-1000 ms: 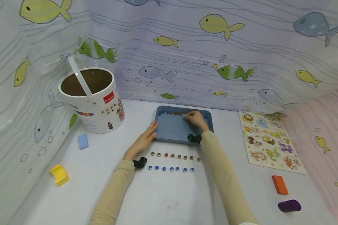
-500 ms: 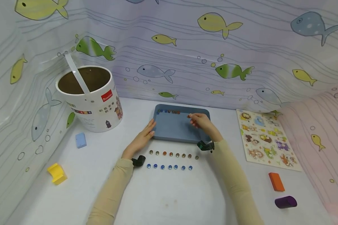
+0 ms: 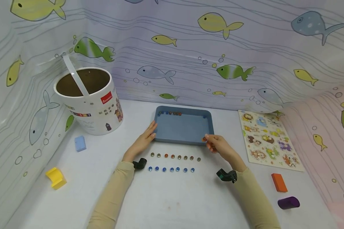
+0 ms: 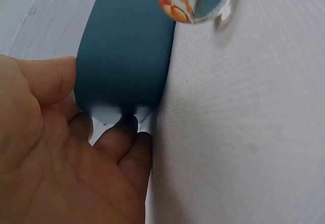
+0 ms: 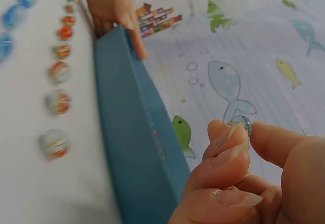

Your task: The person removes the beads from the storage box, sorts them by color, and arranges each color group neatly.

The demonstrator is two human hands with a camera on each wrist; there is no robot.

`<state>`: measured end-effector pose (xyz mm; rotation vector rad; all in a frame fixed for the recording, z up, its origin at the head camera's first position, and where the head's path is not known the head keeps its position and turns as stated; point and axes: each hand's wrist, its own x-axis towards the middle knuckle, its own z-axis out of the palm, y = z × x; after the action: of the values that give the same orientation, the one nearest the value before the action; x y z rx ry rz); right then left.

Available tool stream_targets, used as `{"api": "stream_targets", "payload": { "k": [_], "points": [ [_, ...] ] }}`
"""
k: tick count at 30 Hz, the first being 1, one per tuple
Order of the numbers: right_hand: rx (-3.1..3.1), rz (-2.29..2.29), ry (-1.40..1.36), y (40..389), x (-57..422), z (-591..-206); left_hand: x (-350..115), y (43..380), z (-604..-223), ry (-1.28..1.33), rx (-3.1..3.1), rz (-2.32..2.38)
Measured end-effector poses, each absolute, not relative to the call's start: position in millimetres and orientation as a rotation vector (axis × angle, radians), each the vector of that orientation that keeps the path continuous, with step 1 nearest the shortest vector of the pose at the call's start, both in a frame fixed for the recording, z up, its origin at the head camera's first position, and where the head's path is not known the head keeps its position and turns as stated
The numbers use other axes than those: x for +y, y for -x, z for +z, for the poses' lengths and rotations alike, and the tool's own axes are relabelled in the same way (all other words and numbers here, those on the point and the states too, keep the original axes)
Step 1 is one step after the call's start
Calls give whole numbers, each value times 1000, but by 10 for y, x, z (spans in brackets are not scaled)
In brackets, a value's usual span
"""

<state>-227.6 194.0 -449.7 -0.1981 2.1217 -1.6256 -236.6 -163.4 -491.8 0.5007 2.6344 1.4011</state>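
Observation:
My right hand [image 3: 220, 147] pinches a small glass marble [image 3: 204, 139] between thumb and fingertips, at the front right corner of a blue-grey tray [image 3: 180, 128]. Orange shows in that marble in the head view; in the right wrist view it looks clear and teal. My left hand [image 3: 141, 143] lies against the tray's left wall, fingers fairly straight, the thumb [image 4: 56, 79] by the rim. Inside the tray, a row of marbles [image 3: 170, 113] runs along the back wall from the left corner, and a blue marble [image 3: 204, 116] sits at the back right.
Before the tray lie a row of orange and clear marbles [image 3: 173, 156] and a row of blue marbles [image 3: 172, 170]. A white bucket [image 3: 94, 117], a blue block [image 3: 80, 143] and a yellow block [image 3: 56, 178] stand left. Right are an animal puzzle board [image 3: 270, 140], orange block [image 3: 279, 182] and purple cylinder [image 3: 288, 203].
My right hand has moved from the tray's back row toward me and right, to the front right corner, carrying the marble. The left hand has stayed at the tray's left side.

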Motion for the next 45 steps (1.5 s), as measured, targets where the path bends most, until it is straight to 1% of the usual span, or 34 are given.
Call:
{"api": "stream_targets", "payload": {
  "k": [5, 10, 15, 28, 33, 38, 45],
  "points": [
    [2116, -1590, 160, 2053, 2085, -4691, -1663, 2363, -4914, -493, 2633, 1393],
    [2134, -1559, 128, 1938, 2150, -4831, -1694, 2379, -4923, -483, 2635, 1394],
    [2173, -1518, 107, 1884, 2160, -4906, -1685, 2363, -4919, -471, 2623, 1400],
    [2292, -1366, 200, 1844, 2107, -4972, -1653, 2350, -4928, -451, 2604, 1413],
    [2329, -1341, 248, 1825, 2104, -4938, -1651, 2356, -4928, -470, 2616, 1414],
    [2346, -1387, 273, 1840, 2136, -4765, -1643, 2368, -4939, -479, 2617, 1406],
    [2400, -1526, 347, 2075, 2141, -4450, -1639, 2373, -4940, -485, 2614, 1414]
  ]
}}
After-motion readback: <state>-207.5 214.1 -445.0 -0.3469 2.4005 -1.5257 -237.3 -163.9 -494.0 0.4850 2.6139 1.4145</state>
